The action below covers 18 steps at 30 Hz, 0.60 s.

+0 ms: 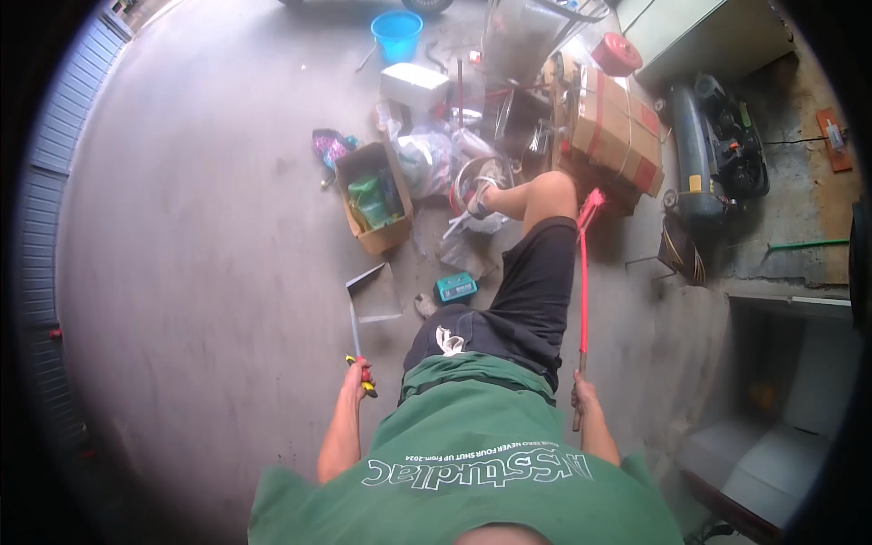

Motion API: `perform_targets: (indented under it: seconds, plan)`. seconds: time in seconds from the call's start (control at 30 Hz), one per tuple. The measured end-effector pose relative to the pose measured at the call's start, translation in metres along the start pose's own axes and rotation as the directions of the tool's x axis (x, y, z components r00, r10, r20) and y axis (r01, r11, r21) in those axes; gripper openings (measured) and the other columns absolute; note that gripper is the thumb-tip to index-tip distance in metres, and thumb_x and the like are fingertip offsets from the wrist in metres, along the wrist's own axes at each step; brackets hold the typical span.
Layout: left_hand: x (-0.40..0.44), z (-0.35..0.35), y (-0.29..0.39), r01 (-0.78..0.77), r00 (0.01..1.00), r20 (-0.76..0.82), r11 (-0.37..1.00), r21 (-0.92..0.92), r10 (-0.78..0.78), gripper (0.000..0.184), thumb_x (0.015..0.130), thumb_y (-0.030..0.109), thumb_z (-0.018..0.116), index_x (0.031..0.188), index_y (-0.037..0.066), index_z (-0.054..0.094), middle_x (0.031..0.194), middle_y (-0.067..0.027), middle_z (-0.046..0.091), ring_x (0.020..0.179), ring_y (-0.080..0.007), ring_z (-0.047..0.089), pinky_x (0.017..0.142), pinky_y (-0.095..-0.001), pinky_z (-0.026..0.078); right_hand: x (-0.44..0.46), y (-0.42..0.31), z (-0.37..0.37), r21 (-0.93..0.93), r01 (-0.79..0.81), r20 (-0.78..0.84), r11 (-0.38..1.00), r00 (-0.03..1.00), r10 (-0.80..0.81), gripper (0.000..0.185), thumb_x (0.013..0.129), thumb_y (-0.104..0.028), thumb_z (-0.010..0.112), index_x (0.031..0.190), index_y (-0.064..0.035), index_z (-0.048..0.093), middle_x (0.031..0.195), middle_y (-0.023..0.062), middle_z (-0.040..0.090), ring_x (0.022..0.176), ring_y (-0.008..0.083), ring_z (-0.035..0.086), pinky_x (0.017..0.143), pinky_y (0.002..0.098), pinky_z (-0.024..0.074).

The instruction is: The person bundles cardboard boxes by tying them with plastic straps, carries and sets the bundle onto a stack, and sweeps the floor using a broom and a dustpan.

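Note:
My left hand (360, 373) is closed around the long handle of a dustpan (391, 314), whose pan rests low over the grey floor. A yellow, black and red piece shows at the same hand; I cannot tell whether it belongs to the handle. On the other side, my right hand (582, 391) grips the brown lower end of a long red pole (584, 291). Its far end is pinkish-red and ragged, beside the cardboard boxes. My right leg is raised, with the shoe (485, 188) at the pile of plastic. A teal box (456, 288) lies near my other foot.
An open carton (391, 238) with green packets stands ahead, near plastic bags (427, 163) and a white foam box (414, 84). Farther off is a blue bucket (397, 38). Strapped cardboard boxes (618, 127) and an air compressor (699, 163) stand to the right.

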<state>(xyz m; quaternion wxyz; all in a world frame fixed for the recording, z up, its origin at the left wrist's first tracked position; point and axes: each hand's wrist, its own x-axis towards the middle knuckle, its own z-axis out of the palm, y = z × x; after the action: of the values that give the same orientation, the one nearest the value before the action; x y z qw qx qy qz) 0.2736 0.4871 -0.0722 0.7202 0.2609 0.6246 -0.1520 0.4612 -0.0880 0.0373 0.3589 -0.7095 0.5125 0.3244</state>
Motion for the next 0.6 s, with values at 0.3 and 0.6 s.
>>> perform_targets:
  seconds: [0.3,0.6]
  plan:
    - [-0.006,0.01,-0.007,0.135,0.989,-0.041,0.986,-0.095,-0.139,0.012,0.08,0.019,0.06,0.081,0.009,0.052,0.063,-0.0012,0.046,0.05,-0.0161,0.042,0.048,-0.0313,0.041,-0.018,-0.002,-0.067,-0.5,0.056,-0.246,0.864,0.948,-0.204,0.046,0.088,-0.047,0.058,0.076,-0.0029,0.058,0.06,0.0099,0.056,0.052,0.0251,0.056,0.049,0.0397,0.0431]
    - [-0.03,0.014,-0.032,0.199,0.971,-0.121,0.977,-0.08,-0.208,0.013,0.077,0.013,0.061,0.082,0.013,0.048,0.06,0.0009,0.043,0.048,-0.0144,0.04,0.045,-0.0295,0.038,-0.069,-0.065,-0.088,-0.959,0.193,0.068,0.209,0.868,-0.491,0.036,0.091,-0.033,0.05,0.103,-0.0021,0.064,0.084,0.0247,0.066,0.083,0.0425,0.064,0.074,0.051,0.0507]
